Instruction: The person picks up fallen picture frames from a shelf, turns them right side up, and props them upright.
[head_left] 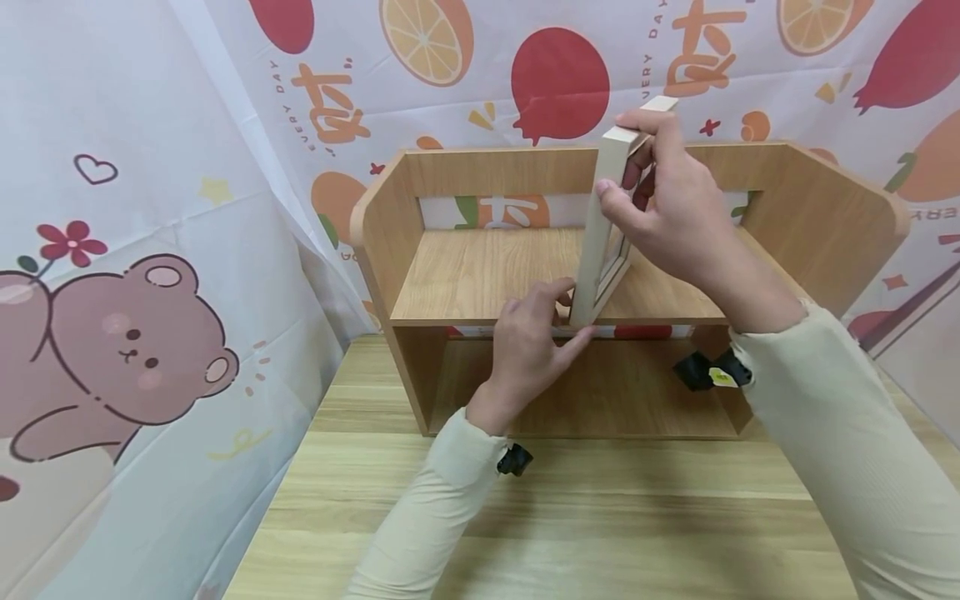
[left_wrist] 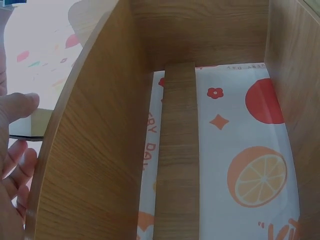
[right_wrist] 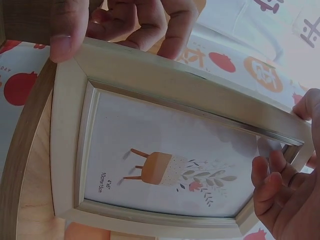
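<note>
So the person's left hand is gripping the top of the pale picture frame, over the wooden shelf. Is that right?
Not quite: the head view shows that the right hand grips the top of the pale picture frame, over the wooden shelf. The left hand is at the lower end.

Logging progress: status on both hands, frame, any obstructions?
Right hand grips top of picture frame; left hand pinches lower corner. Frame on end at front edge of upper shelf. No obstruction visible.
</note>
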